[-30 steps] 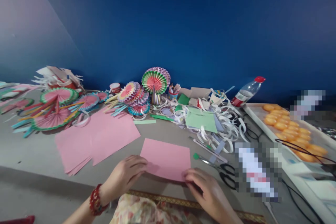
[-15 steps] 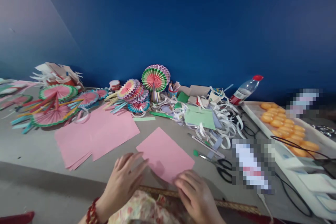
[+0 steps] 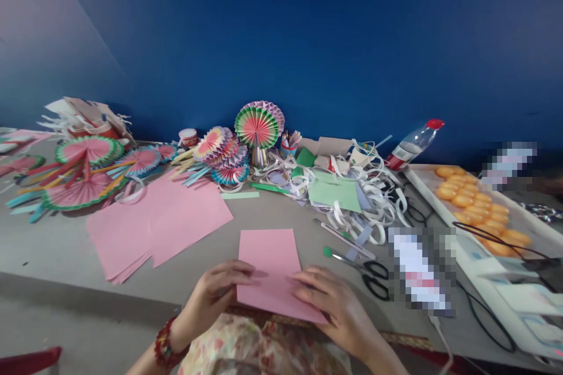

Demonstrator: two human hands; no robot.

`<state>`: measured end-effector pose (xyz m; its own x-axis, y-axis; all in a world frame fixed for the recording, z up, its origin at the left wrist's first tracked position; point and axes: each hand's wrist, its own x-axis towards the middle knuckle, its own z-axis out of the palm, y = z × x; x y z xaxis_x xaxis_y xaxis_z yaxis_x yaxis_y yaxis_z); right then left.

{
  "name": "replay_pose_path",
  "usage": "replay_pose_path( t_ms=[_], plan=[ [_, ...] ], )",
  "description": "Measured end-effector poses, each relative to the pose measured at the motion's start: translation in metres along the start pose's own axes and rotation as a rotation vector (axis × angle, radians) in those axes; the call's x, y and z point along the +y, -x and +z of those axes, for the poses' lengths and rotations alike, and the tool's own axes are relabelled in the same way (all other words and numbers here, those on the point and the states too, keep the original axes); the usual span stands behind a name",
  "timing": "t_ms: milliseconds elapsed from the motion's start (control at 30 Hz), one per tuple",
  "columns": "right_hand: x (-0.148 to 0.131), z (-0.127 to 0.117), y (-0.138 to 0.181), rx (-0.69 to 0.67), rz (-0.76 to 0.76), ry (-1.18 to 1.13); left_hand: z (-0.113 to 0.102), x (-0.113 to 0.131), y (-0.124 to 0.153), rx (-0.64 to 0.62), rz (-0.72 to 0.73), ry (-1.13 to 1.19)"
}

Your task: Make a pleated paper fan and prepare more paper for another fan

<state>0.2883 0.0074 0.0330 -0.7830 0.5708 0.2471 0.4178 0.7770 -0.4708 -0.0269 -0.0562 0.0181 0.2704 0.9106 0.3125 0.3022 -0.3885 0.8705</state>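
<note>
A single sheet of pink paper [image 3: 269,255] lies in front of me at the table's near edge, its far edge roughly straight across. My left hand [image 3: 216,284] holds it by the left side, fingers stretched over the margin and the thumb mostly hidden. On the opposite side my right hand [image 3: 336,299] grips the right margin, fingertips resting on top of the paper. To the left of it lies a stack of larger pink sheets [image 3: 162,217]. Black-handled scissors [image 3: 360,272] and a white craft knife [image 3: 341,237] lie just right of the paper.
Pleated paper fans [image 3: 88,187] crowd the left, and one fan [image 3: 258,126] stands at the back. White paper strips [image 3: 373,208] and green paper [image 3: 334,190] lie right of centre. A bottle [image 3: 409,143] leans near a tray [image 3: 417,187] of yellow-orange items; cables run alongside.
The pink sheet has turned from a diagonal to roughly square with me and moved nearer. My left hand has come onto its left side; my right hand has shifted along the right side.
</note>
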Motion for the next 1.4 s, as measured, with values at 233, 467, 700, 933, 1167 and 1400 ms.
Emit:
replay_pose_path(
  t_ms=[233, 467, 700, 933, 1167, 1400],
  plan=[
    [-0.005, 0.013, -0.024, 0.179, 0.342, -0.299, -0.001, 0.002, -0.019, 0.097, -0.262, -0.203],
    [0.021, 0.028, -0.047, 0.277, 0.472, -0.011, -0.002, 0.001, -0.036, 0.077, -0.374, -0.348],
    [0.042, 0.044, -0.059, 0.225, 0.422, 0.295, 0.006, -0.011, -0.028, 0.181, -0.368, -0.341],
    [0.051, 0.051, -0.059, 0.205, 0.420, 0.303, 0.000, -0.002, -0.032, 0.026, -0.034, -0.651],
    [0.051, 0.053, -0.057, 0.183, 0.447, 0.303, 0.000, -0.007, -0.040, -0.284, 0.021, -0.700],
    [0.045, 0.047, -0.062, 0.186, 0.454, 0.246, 0.007, -0.011, -0.035, -0.244, -0.030, -0.685]
  ],
)
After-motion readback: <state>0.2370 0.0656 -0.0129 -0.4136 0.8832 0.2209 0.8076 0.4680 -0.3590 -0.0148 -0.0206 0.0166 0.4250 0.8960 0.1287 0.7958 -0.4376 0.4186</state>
